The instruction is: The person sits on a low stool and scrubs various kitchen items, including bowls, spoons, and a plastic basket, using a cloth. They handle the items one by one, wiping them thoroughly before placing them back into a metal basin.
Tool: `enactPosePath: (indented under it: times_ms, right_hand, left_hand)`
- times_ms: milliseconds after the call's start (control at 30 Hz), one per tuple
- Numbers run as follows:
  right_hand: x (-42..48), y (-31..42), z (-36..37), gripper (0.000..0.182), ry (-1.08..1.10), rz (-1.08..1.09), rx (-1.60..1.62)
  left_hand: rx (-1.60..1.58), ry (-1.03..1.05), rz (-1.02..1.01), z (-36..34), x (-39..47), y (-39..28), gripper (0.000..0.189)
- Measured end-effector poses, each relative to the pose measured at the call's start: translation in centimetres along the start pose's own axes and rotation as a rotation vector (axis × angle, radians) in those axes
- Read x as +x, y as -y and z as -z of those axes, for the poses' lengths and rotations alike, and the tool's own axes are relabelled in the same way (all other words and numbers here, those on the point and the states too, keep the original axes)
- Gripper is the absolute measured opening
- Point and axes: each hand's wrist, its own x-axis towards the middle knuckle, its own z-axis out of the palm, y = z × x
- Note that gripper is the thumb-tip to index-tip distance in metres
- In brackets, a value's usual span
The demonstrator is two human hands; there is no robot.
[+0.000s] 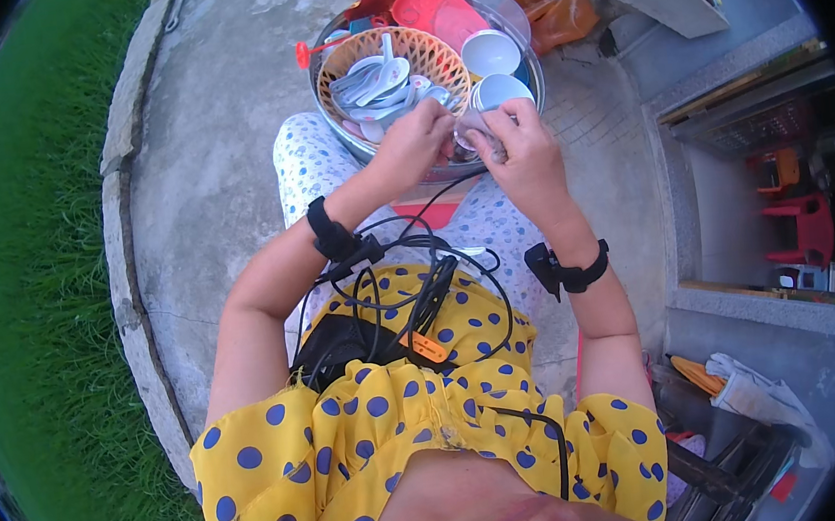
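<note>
My right hand (528,156) grips a small clear glass or plastic cup (477,130) at the near edge of a large round metal basin (537,76). My left hand (417,144) is beside the cup with its fingers bent; whether it holds part of the cup or something else cannot be told. Just beyond my left hand, a woven tan basket (454,57) of white ceramic spoons (389,79) rests in the basin. White bowls (490,53) sit to the basket's right, one (503,90) close above my right hand. A red plastic container (431,7) lies at the back.
Orange plastic pieces (564,20) lie behind the basin at right. Black cables (428,289) are coiled over my lap. A concrete curb (123,213) borders grass at left. A doorway with a red plastic chair (807,230) inside is at right.
</note>
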Motion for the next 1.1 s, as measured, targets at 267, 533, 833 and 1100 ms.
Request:
enactPosePath:
  times_ms: [267,533,833,1100]
  right_hand:
    - [0.5,-1.9,1.1,0.017,-0.069,-0.054,-0.374]
    - [1.0,-3.7,2.6,0.023,-0.13,-0.541,0.033]
    - [0.7,-4.7,1.4,0.036,-0.006,-1.078,1.577]
    - [0.4,-7.4,1.9,0.034,-0.102,-1.082,1.591]
  left_hand:
    - [-0.114,0.061,0.014,-0.9,-2.0,-3.4,0.02]
    - [-0.399,0.011,0.045,-0.7,-2.5,-4.2,0.021]
    - [-0.483,0.102,0.012,-1.4,-2.2,-2.9,0.019]
    - [-0.089,-0.139,0.018,0.7,0.2,-1.0,0.023]
